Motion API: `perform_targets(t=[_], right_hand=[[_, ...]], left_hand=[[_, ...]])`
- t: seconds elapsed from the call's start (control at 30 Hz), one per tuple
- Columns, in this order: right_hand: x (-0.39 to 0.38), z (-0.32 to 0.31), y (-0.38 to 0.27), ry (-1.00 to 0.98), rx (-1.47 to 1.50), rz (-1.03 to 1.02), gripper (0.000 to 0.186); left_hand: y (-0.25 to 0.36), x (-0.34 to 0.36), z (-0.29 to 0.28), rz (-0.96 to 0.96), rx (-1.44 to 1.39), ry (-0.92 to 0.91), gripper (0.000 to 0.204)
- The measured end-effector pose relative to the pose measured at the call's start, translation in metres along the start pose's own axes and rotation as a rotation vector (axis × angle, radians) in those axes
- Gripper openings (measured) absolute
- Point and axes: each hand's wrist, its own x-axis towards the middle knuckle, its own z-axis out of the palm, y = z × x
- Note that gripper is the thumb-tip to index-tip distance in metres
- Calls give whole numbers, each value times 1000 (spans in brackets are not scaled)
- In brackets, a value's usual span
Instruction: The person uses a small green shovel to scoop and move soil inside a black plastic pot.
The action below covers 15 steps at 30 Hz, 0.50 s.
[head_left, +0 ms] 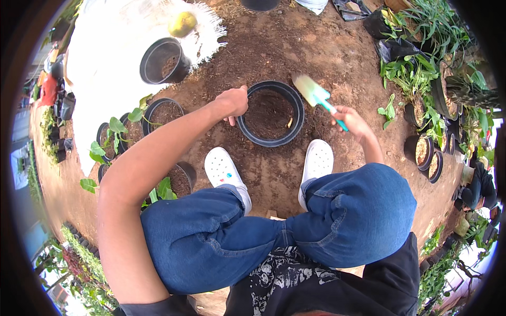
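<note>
A round black plant pot [272,141] stands on the soil between my feet, with dark earth and a small yellowish bit inside. My left hand [233,104] grips the left side of its rim, thumb and fingers closed over the edge. To the right of the pot, my right hand [352,122] is wrapped round the turquoise handle of a garden trowel [314,94]. The trowel's pale blade points up and left, just off the pot's right rim, and its tip is blurred.
Farther left, a black pot [167,62] with some soil stands by a white woven sheet [113,47] holding a yellow-green round fruit [182,24]. Soil-filled pots [163,113] and leafy seedlings [108,139] lie left of my arm. Potted plants [416,79] line the right side.
</note>
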Motion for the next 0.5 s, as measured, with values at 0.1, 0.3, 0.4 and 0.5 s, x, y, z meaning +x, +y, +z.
perform_targets(t=[0.1,0.3,0.4,0.5], right_hand=[[29,-23,-29,77,-243,-129,24],[139,-40,-15,234,-601,-408,40],[178,-36,21,27,-464,-322,43],[148,12,-3,-208,-288,-208,34]], left_hand=[[3,4,-4,-17,-1,-31,49],[8,8,-8,-42,24,-82,48],[15,17,-7,-29,54,-71,46],[3,8,-5,-67,34,-67,41]])
